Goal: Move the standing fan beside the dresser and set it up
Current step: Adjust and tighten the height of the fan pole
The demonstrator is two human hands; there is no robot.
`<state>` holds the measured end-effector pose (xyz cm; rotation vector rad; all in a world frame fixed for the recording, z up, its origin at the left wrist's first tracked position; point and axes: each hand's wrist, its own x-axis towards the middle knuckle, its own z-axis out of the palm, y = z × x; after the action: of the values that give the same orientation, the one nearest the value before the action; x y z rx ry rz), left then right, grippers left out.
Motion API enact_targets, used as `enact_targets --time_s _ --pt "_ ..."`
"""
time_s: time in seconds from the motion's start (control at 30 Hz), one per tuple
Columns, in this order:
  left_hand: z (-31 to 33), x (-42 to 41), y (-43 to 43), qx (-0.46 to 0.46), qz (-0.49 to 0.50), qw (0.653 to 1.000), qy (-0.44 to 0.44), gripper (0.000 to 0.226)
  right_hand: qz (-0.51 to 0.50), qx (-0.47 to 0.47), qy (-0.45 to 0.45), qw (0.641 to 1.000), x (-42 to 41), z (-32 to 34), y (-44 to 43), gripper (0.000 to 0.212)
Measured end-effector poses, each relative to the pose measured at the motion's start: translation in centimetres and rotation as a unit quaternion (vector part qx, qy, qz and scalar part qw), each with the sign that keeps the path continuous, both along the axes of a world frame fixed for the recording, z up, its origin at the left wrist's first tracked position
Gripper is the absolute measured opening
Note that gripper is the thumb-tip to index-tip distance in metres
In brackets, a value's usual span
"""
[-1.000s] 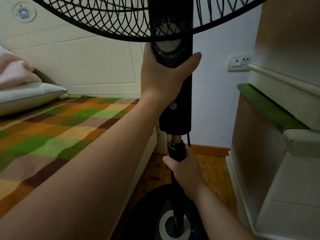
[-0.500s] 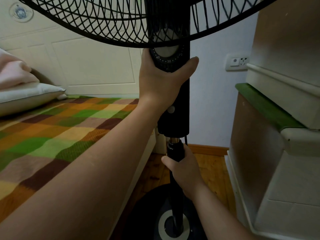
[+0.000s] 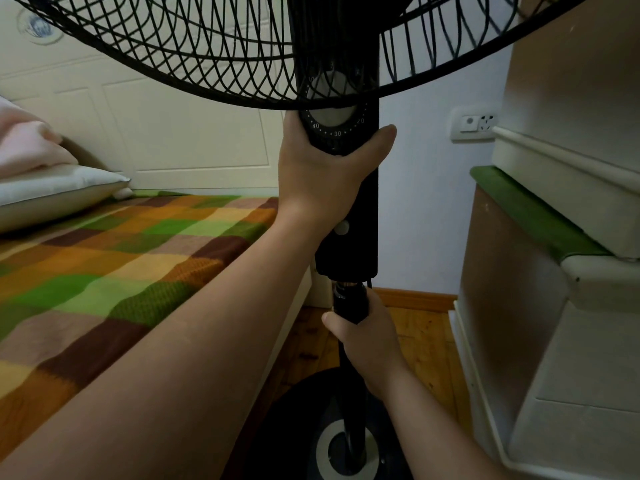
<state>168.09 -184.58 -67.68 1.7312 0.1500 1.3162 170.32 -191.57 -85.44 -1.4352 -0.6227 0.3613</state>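
Fingers [image 3: 382, 140] of both hands wrap the standing fan [image 3: 349, 209].

Dim, soft indoor light; wide-angle edge distortion.

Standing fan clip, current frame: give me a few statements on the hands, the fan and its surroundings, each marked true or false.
1. The left hand wraps the fan's control column just below the timer dial. True.
2. The right hand rests on the bed. False: its grip is closed on the pole collar under the column.
3. A wall socket sits right of the fan. True.
4. The fan's round base stands on the bedspread. False: it is over the wooden floor.
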Motion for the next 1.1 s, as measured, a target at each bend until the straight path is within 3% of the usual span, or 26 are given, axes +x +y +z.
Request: enact_targets --time_s 0.6,0.8,1.1 --pt "-1.0 -0.4 -0.2 0.0 -0.003 1.0 0.012 0.061 0.008 0.009 0.016 1.0 -0.1 0.3 -0.1 0.028" --pt "-1.0 -0.8 -0.5 -0.002 -0.006 1.0 0.019 0.06 0.006 0.009 0.024 1.0 -0.3 0.3 -0.3 0.015" --pt "-1.3 -1.9 -1.1 -0.041 -0.036 0.998 0.02 0.059 0.001 -0.02 0.022 1.0 -0.5 0.7 -0.6 0.029"
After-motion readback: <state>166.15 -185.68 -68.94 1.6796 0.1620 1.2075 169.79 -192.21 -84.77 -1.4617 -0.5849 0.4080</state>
